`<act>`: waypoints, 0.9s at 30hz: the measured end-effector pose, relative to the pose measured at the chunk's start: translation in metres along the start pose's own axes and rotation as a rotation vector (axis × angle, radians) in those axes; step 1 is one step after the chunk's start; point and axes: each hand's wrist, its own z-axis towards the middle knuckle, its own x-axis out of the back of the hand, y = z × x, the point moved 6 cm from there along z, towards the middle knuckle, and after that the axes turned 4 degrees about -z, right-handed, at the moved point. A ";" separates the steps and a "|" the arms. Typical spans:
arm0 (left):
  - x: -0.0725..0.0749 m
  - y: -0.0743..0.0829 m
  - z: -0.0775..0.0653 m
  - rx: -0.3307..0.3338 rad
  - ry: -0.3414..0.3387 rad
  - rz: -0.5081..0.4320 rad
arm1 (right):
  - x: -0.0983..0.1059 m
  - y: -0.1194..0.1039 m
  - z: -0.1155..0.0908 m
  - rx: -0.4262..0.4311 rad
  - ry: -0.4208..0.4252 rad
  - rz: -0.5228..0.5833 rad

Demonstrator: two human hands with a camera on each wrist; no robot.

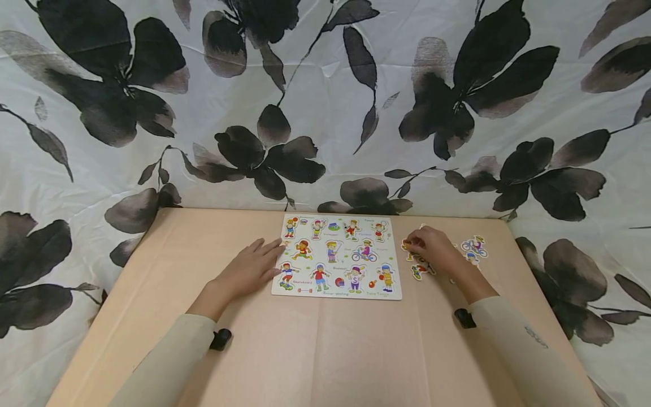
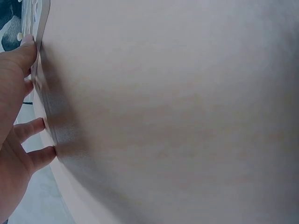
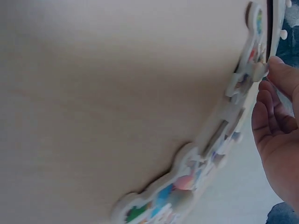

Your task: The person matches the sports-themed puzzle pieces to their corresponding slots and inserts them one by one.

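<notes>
A white puzzle board (image 1: 305,294) printed with colourful sports figures lies flat on the table. At its left edge rests my left hand (image 1: 253,265), fingers mostly straight. In the left wrist view, the thumb of that left hand (image 2: 14,88) touches the board's edge. To the right of the board, my right hand (image 1: 432,249) is over several loose puzzle pieces. In the right wrist view, my right hand (image 3: 278,116) pinches the small knob of a puzzle piece (image 3: 254,51) between thumb and finger. Part of this piece is hidden by the hand in the head view.
A loose cyclist piece (image 1: 475,246) lies beyond my right wrist, and another piece (image 1: 418,271) sits beside the board. Behind the light wooden table (image 1: 346,350) hangs a white cloth (image 1: 325,68) with dark flowers.
</notes>
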 end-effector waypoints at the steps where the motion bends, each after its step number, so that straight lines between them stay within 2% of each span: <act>1: 0.000 0.000 0.000 0.003 -0.001 -0.001 | -0.001 0.001 -0.001 -0.001 -0.005 0.002; 11: 0.002 -0.001 0.000 -0.001 0.005 -0.011 | -0.007 0.006 -0.005 -0.024 -0.034 0.001; 27: 0.001 0.000 -0.002 -0.004 0.018 -0.011 | -0.002 0.003 -0.011 -0.030 0.000 -0.019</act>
